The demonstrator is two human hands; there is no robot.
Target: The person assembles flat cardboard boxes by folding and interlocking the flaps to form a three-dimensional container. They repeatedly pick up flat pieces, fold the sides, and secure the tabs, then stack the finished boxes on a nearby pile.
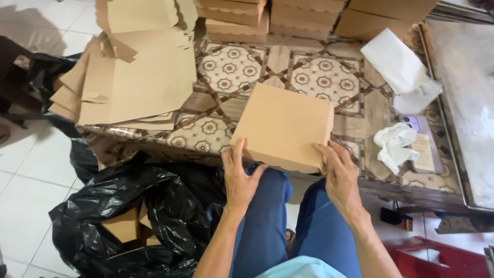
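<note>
Nearest to me are the blue-trousered knees [267,216], and just above them my two hands meet a closed brown cardboard box [284,127]. It sits tilted at the near edge of the bench [329,77], its front overhanging slightly toward my lap, probably so both hands can reach its sides. My left hand [240,180] has its grip spread, thumb up against the box's near left corner and fingers below the front edge, steadying rather than clamping. My right hand [340,177] presses its fingertips on the near right corner, fingers apart, pinching the front wall lightly.

Flat unfolded box blanks [139,77] lie stacked on the bench's left end, hanging over the edge within easy reach. Finished boxes [267,18] are piled at the far side, out of the way. A white folded cloth [399,64], a crumpled tissue [395,144] and a phone [424,146] lie to the right. A black plastic bag [134,216] on the floor holds cardboard scraps.
</note>
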